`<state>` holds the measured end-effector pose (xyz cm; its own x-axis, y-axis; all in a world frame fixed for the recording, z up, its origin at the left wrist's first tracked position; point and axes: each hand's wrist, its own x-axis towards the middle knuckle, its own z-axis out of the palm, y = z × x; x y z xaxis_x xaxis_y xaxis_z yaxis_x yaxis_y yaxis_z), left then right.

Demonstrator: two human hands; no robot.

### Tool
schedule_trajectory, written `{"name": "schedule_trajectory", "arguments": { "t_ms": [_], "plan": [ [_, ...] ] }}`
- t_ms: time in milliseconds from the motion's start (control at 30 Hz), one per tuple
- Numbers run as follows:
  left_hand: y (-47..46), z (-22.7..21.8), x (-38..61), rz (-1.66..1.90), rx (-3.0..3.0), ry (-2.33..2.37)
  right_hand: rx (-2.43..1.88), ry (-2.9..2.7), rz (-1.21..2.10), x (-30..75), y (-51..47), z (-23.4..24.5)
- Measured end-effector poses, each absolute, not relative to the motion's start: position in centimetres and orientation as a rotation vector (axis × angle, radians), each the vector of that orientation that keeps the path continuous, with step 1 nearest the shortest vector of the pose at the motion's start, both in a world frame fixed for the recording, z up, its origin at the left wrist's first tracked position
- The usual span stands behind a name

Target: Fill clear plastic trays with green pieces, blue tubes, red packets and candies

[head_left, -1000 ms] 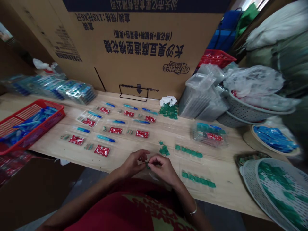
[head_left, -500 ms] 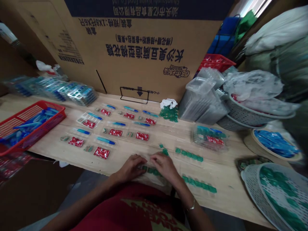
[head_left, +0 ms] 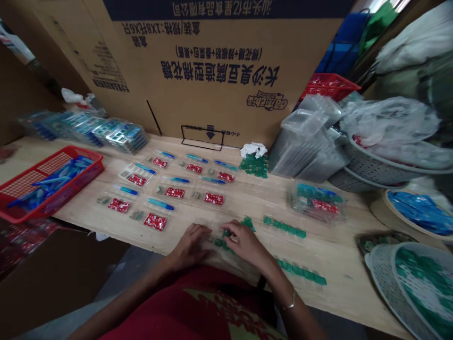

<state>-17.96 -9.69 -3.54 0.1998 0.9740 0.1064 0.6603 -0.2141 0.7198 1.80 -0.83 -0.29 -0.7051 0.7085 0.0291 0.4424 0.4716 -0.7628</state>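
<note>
Your left grip (head_left: 189, 245) lies open; your right grip (head_left: 246, 243) covers small green pieces (head_left: 219, 242), clamping unclear. They look light and stiff: take them by the edges.

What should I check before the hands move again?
1. Left hand lies open, palm down: ok.
2. Right hand has fingers that hide what they touch: cannot tell.
3. Row of small green pieces between the hands is straight? Partly hidden: cannot tell.
4. Loose green pieces lie in a heap, not lined up: not ok.
5. Green row farther right looks straight: ok.
6. Red sachets lie apart from the hands: ok.
</note>
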Motion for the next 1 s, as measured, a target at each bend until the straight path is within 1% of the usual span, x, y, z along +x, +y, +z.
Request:
{"name": "schedule_trajectory", "arguments": {
  "t_ms": [67, 167, 267, 433, 533, 667, 733, 867, 933, 1000],
  "plan": [
    [-9.8, -3.6, -18.3, 0.763, 1.89, 1.547, -0.983, -2.403, 1.129, 1.2, -1.7, 0.1],
    [-9.6, -3.9, -18.3, 0.78, 1.836, 1.577, -0.896, -2.496, 1.092, 0.1, -2.2, 0.1],
    [-9.4, -4.2, -17.9, 0.826, 1.787, 1.572, -0.807, -2.628, 0.998, -1.1, -2.3, -0.4],
    [-9.4, -3.6, -18.0, 0.858, 1.714, 1.521, -0.841, -2.737, 0.812, -2.3, -2.6, -1.7],
    [-9.4, -3.2, -18.3, 0.851, 1.71, 1.51, -0.739, -2.806, 0.698, -2.5, -2.8, -2.3],
    [-9.3, -3.3, -18.6, 0.843, 1.721, 1.451, -0.692, -2.846, 0.576, -2.6, -3.2, -2.2],
    [-9.2, -3.7, -18.7, 0.852, 1.712, 1.451, -0.745, -2.812, 0.622, -2.5, -3.2, -1.8],
    [-9.1, -4.8, -18.7, 0.84, 1.662, 1.502, -0.788, -2.686, 0.861, -2.3, -2.8, -1.5],
    [-9.1, -5.1, -18.8, 0.858, 1.664, 1.504, -0.767, -2.707, 0.836, -2.5, -2.8, -1.7],
    [-9.1, -5.3, -18.8, 0.883, 1.686, 1.497, -0.748, -2.778, 0.717, -2.9, -3.3, -2.0]
  ]
}}
